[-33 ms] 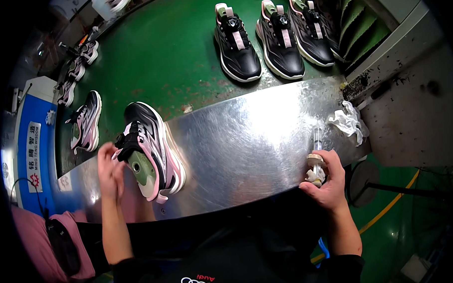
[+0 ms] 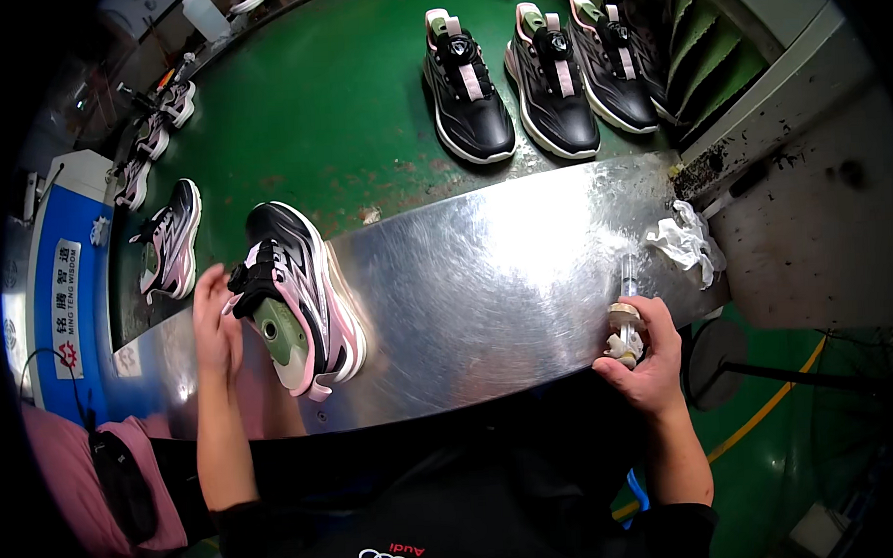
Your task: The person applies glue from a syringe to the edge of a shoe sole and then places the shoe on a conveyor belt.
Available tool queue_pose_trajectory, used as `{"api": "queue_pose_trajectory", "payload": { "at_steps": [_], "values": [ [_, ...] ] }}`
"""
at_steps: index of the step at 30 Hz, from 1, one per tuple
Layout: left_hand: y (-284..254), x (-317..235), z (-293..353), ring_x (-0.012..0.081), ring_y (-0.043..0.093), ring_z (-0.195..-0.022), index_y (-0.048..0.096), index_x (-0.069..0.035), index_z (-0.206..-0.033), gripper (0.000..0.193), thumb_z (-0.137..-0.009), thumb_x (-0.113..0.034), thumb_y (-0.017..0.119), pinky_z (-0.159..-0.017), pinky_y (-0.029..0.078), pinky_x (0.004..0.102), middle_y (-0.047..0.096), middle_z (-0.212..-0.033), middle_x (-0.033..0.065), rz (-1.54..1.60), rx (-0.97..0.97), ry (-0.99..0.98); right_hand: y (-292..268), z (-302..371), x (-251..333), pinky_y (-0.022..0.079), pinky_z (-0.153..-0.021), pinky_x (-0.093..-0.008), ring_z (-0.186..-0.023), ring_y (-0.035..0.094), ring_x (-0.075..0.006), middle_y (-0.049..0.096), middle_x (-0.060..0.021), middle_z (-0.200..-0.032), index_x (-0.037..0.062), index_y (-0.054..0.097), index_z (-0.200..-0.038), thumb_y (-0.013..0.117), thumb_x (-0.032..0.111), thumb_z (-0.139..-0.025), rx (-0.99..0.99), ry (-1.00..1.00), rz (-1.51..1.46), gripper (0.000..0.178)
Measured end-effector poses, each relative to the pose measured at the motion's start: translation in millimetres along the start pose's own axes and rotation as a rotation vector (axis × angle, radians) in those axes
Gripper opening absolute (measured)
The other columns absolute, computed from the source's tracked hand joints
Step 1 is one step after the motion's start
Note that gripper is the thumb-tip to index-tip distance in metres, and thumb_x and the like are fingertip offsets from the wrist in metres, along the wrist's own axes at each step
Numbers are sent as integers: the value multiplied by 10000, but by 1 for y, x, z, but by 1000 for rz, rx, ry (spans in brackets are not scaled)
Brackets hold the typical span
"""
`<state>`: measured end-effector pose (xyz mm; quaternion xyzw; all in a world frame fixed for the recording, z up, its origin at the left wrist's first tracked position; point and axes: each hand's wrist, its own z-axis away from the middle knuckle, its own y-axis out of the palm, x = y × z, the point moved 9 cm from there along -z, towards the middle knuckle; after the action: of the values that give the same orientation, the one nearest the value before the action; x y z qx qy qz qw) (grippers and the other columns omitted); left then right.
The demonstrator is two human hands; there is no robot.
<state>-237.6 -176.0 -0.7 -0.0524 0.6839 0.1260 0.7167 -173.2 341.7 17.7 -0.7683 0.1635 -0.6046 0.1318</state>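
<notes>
A black sneaker (image 2: pixel 314 284) with pink trim, a white sole and a green insole lies on the metal worktop (image 2: pixel 448 308), its toe pointing away from me. On its left side is my left hand (image 2: pixel 217 326), open, with fingers stretched up near the shoe's dial closure (image 2: pixel 238 278); whether they touch it I cannot tell. At the worktop's right end, my right hand (image 2: pixel 656 360) is closed round a clear syringe (image 2: pixel 628 273). Whitish wrapping and a pale ring sit round the syringe's near part. Its clear barrel points away from me.
Several matching sneakers (image 2: pixel 470 101) stand at the far right on the green surface (image 2: pixel 312 97). Another sneaker (image 2: pixel 175 239) lies at the left. Crumpled white tissue (image 2: pixel 686 241) rests beyond my right hand. A blue and white machine housing (image 2: pixel 68 292) stands at the left edge.
My left hand's fingers have straightened and lifted slightly beside the shoe. My right hand and the syringe are almost unmoved.
</notes>
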Motion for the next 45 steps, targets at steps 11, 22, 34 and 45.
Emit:
{"api": "queue_pose_trajectory", "payload": {
  "at_steps": [11, 22, 34, 45],
  "values": [
    [65, 15, -66, 87, 581, -700, 532, -50, -898, 263, -882, -310, 567, -643, 479, 246, 572, -775, 14, -79, 82, -236, -8, 11, 12, 461, -725, -289, -806, 579, -193, 588, -125, -937, -23, 555, -1077, 778, 340, -646, 66, -3, -29, 606],
    [188, -41, 10, 184, 622, -853, 489, -5, -1144, 450, -747, -141, 653, -792, 521, 307, 607, -970, 95, 596, 386, 49, 6, -4, 37, 437, -681, -265, -766, 525, -165, 490, -94, -900, -18, 421, -1148, 760, 606, -587, 126, 60, -434, 905],
    [189, -33, 43, 164, 507, -986, 430, -60, -1178, 631, -625, -112, 727, -860, 410, 307, 523, -1029, 66, 513, 542, 152, 70, -48, 148, 362, -698, -344, -687, 435, -215, 600, -181, -731, 78, 437, -1063, 542, 665, -768, 541, -174, -1151, 665],
    [193, -51, 60, 296, 570, -979, 379, -79, -1221, 727, -600, -67, 757, -820, 471, 410, 563, -1036, 206, 347, 683, 404, 98, -43, 167, 331, -767, -371, -812, 449, -220, 629, -206, -844, 66, 488, -1078, 573, 614, -782, 685, -107, -1219, 629]
  ]
}}
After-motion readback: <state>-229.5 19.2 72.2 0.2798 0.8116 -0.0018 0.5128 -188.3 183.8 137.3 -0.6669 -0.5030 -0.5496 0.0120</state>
